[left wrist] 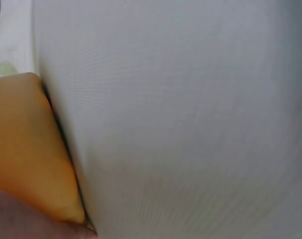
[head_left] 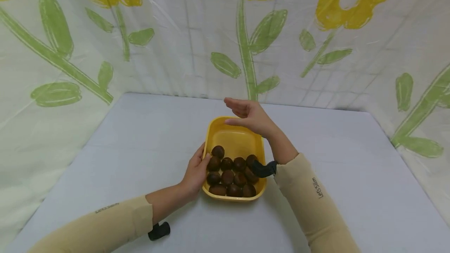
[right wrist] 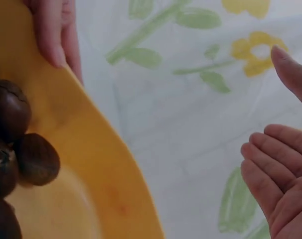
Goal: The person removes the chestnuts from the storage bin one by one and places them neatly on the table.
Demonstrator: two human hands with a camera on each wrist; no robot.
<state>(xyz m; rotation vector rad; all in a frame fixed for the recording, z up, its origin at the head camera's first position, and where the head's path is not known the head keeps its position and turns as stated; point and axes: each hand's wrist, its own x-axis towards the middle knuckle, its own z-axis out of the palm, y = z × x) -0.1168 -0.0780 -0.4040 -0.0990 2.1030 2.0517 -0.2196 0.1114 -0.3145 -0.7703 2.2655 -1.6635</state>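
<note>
A yellow tray [head_left: 234,139] with rounded corners holds several brown chestnuts [head_left: 227,177], gathered in its near part while the far part shows bare floor. My left hand [head_left: 194,171] grips the left wall, thumb over the rim and fingers on the outer side. In the left wrist view, the outside of the tray [left wrist: 31,144] shows above that hand [left wrist: 26,219]. Over the far right corner is my right hand [head_left: 256,119], its thumb apart from its extended fingers. Nothing lies in its palm [right wrist: 290,199] in the right wrist view.
The tray sits mid-table on a pale cloth-covered table [head_left: 151,128]. Behind it hangs a white curtain [head_left: 168,61] painted with yellow flowers and green stems. A black strap piece [head_left: 265,169] at the right wrist overlaps some chestnuts; another black piece [head_left: 159,231] is below the left sleeve.
</note>
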